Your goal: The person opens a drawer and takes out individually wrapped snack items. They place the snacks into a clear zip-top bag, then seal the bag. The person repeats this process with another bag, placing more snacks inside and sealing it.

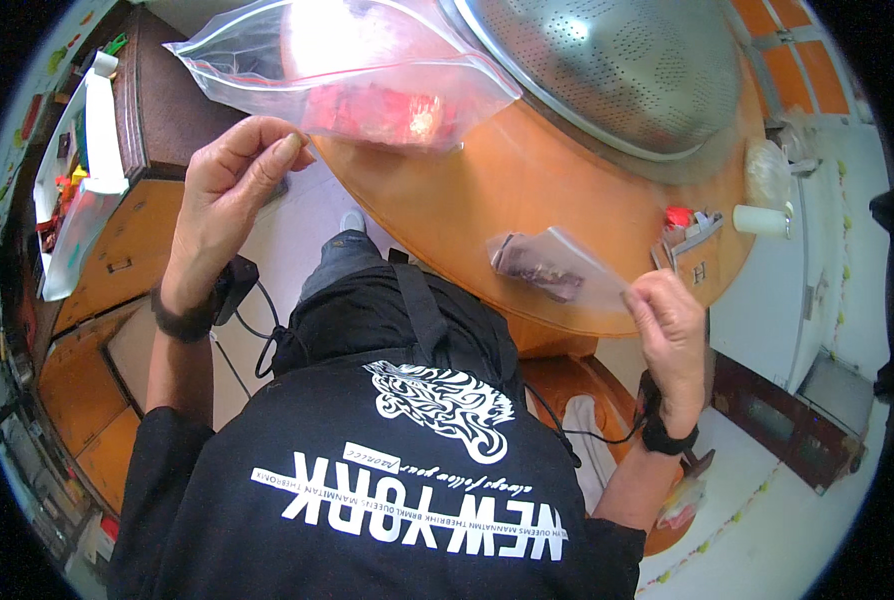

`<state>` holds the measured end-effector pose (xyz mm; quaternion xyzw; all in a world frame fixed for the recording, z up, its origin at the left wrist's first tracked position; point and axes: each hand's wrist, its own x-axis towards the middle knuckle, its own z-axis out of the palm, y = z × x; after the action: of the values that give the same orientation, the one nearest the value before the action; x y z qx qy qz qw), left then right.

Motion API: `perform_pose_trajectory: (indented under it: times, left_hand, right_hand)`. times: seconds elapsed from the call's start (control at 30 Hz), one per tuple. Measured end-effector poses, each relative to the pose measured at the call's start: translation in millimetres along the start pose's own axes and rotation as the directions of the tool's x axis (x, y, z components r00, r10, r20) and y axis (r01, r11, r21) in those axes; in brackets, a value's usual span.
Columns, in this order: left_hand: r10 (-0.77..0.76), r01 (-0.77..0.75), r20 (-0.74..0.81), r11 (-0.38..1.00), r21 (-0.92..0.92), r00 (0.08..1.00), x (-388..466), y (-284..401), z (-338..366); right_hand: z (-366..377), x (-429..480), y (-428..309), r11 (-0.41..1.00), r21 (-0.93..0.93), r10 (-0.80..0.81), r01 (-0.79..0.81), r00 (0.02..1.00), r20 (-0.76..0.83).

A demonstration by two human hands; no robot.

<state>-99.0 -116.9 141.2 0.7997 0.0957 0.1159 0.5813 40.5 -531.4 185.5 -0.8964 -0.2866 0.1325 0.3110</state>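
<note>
My right hand pinches the corner of a small clear plastic bag at the table's near edge. Dark reddish-brown contents lie in the bag's far end. On the left, my left hand is raised with thumb and fingers pinched together, close by a large clear zip bag. Whether its fingertips grip that bag's edge cannot be told. The large bag's mouth gapes, and red shiny packets show inside it. Behind and to the right, a perforated metal colander lies with its rounded side up on the round wooden table.
A holder with a red item stands at the table's right edge, beside a white cylindrical container. At left, a white open container with colourful items sits by a dark-topped wooden cabinet. A wooden stool is below the table.
</note>
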Motion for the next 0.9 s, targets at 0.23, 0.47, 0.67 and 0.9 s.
perform_pose_trajectory:
  times: [0.23, 0.47, 0.67, 0.9]
  left_hand:
    - [0.066, -0.080, 0.091, 0.985, 0.151, 0.994, 6.1, -0.2, -28.8]
    - [-0.042, 0.014, 0.097, 0.962, 0.273, 0.994, 8.3, -15.0, -81.5]
    - [0.078, -0.082, 0.038, 0.992, 0.097, 0.996, 28.4, -33.4, -104.2]
    - [0.105, -0.152, 0.358, 0.982, 0.108, 0.928, 69.9, -57.9, -89.2]
  right_hand:
    - [-15.2, 9.7, -3.2, 0.995, -0.025, 0.088, -0.096, 0.971, -0.220]
    - [17.0, 19.1, 15.3, 0.944, -0.215, 0.190, -0.249, 0.947, -0.260]
    - [16.2, 30.3, -47.2, 0.921, -0.228, 0.220, -0.316, 0.905, -0.364]
    - [79.0, 87.2, -110.6, 0.952, 0.249, 0.198, -0.177, 0.978, -0.062]
